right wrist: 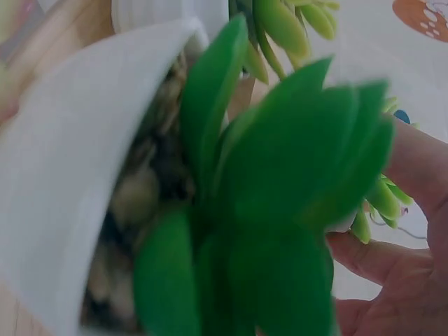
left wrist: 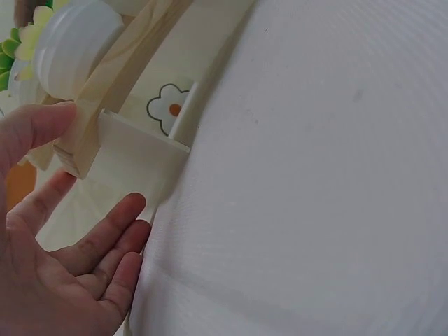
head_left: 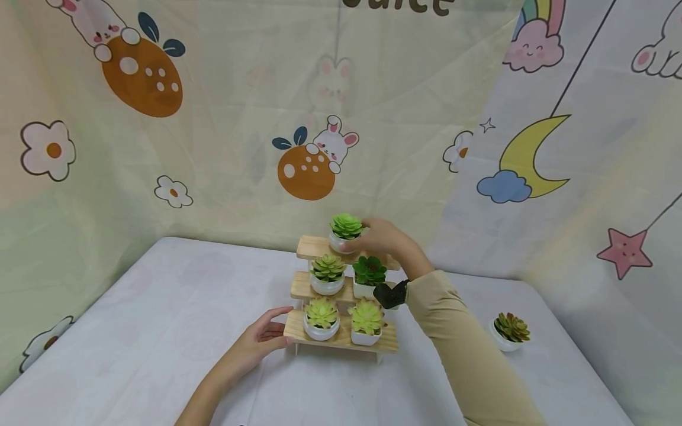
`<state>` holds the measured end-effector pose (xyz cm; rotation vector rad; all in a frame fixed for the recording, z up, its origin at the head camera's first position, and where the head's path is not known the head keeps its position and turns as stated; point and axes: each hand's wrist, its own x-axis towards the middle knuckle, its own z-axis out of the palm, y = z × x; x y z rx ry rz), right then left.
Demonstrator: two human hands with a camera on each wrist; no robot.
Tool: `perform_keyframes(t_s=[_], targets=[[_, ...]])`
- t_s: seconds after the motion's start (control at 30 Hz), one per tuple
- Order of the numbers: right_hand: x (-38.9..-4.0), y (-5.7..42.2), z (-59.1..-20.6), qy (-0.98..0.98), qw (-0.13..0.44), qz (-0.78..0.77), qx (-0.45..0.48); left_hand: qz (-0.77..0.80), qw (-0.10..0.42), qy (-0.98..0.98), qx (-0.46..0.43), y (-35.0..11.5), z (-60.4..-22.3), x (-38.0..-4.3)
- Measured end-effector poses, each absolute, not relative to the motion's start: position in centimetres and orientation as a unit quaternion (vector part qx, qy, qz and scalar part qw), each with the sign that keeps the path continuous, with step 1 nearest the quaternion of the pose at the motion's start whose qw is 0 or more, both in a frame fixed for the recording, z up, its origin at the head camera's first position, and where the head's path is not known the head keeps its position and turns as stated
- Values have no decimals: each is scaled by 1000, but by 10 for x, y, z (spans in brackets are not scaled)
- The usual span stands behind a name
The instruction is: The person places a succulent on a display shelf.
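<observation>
A tiered wooden plant stand (head_left: 341, 337) carries small succulents in white pots. My left hand (head_left: 259, 338) pinches the left end of its lowest board between thumb and index finger; the other fingers (left wrist: 115, 227) hang loosely below. At the top board, my right hand (head_left: 385, 238) holds the white pot of a bright green succulent (head_left: 346, 226), partly covering it. On the middle board stand a pale green succulent (head_left: 327, 268) and a dark green succulent (head_left: 370, 271), the latter large in the right wrist view. Two yellow-green succulents (head_left: 321, 312) share the bottom board.
A reddish-green succulent in a round white pot (head_left: 510, 331) stands apart on the table's right side. White cloth covers the table (head_left: 176, 307). Behind it hangs a printed curtain (head_left: 229, 118) with cartoon figures.
</observation>
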<state>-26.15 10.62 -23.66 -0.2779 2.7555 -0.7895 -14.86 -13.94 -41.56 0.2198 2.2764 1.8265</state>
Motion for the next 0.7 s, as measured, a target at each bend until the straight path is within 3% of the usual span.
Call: perform_keyframes(t_s=[0.7], targets=[[-259, 84, -236, 948, 136, -272, -93, 623, 107, 771, 78, -140, -419, -150]])
